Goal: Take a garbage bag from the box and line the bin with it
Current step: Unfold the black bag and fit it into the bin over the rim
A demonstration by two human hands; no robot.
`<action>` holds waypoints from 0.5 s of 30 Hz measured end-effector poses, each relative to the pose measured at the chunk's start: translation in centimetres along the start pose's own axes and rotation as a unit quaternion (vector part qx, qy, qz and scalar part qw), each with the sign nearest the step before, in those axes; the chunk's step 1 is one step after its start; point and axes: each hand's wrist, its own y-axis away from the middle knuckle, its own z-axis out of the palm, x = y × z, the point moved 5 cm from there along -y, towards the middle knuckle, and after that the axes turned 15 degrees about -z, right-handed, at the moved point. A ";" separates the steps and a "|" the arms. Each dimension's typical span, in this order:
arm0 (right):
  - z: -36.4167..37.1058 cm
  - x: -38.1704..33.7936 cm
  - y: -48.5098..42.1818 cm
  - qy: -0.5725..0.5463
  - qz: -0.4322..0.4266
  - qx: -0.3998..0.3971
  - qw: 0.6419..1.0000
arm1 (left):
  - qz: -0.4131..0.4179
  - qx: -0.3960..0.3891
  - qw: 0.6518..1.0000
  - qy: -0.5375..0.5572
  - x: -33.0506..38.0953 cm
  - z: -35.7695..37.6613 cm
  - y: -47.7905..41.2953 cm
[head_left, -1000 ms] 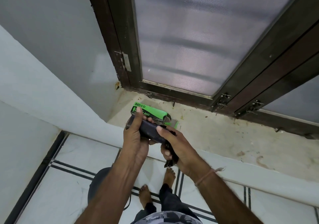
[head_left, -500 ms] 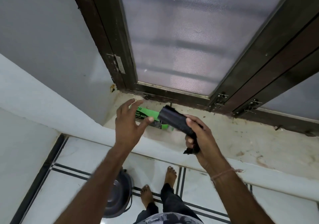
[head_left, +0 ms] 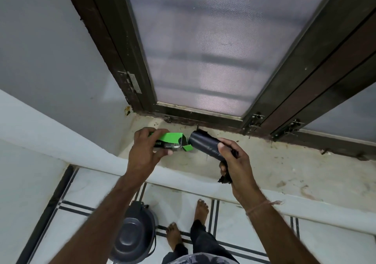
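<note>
A green garbage-bag box [head_left: 172,141] is over the window sill [head_left: 284,166], and my left hand [head_left: 145,151] grips it with its open end flap facing right. Just to the right of that opening, my right hand [head_left: 234,162] holds a black roll of garbage bags [head_left: 205,145]. A loose piece of black bag [head_left: 224,179] hangs out below the same fist. The dark grey bin [head_left: 130,235], lid shut, stands on the floor below my left forearm.
A dark wooden window frame [head_left: 203,119] with frosted mesh panes rises behind the sill. White tiles with black lines cover the floor [head_left: 244,227], where my bare feet [head_left: 201,208] stand right of the bin. A grey wall [head_left: 50,60] closes the left side.
My left hand, open half a second ago, has closed on the green box. The right hand has turned the black roll so one end faces the box's open end.
</note>
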 end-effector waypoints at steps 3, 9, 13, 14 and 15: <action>0.5 -0.9 0.5 0.029 -0.036 -0.053 0.998 | -0.028 0.024 0.999 0.029 -0.1 -1.0 0.1; 1.1 -2.3 0.3 0.140 -0.101 -0.143 0.974 | -0.012 0.034 0.999 0.012 -0.1 -2.0 0.1; 1.2 -3.1 -0.1 0.155 -0.102 -0.176 0.967 | 0.043 0.007 0.999 -0.012 0.1 -2.2 0.0; 1.1 -3.2 -0.2 0.143 -0.097 -0.172 0.970 | 0.049 -0.002 0.999 -0.009 0.1 -2.2 0.0; 1.0 -3.2 -0.3 0.129 -0.092 -0.165 0.974 | 0.054 -0.009 0.998 -0.006 0.1 -2.3 0.0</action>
